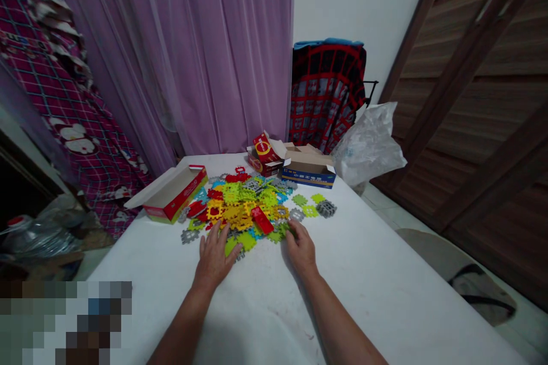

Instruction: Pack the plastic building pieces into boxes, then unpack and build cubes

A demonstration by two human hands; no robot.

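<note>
A heap of flat, notched plastic building pieces (237,218) in yellow, green, red, blue and grey lies on a white table (265,308). My left hand (213,254) rests at the heap's front left, open with its fingers spread, the thumb by a green piece (246,240). At the front right, my right hand (301,246) has loosely bent fingers touching or close beside green pieces (278,234); no held piece shows in it. Between the hands, a red block (262,220) lies on top of the heap. A few loose pieces, green (311,211) and grey (327,209), lie to the right.
An open red-and-green box (175,194) stands left of the heap. Behind it are a red box (266,154) and an open blue box (308,175). A clear plastic bag (370,145) hangs over the table's right edge. Purple curtains (231,57) hang behind.
</note>
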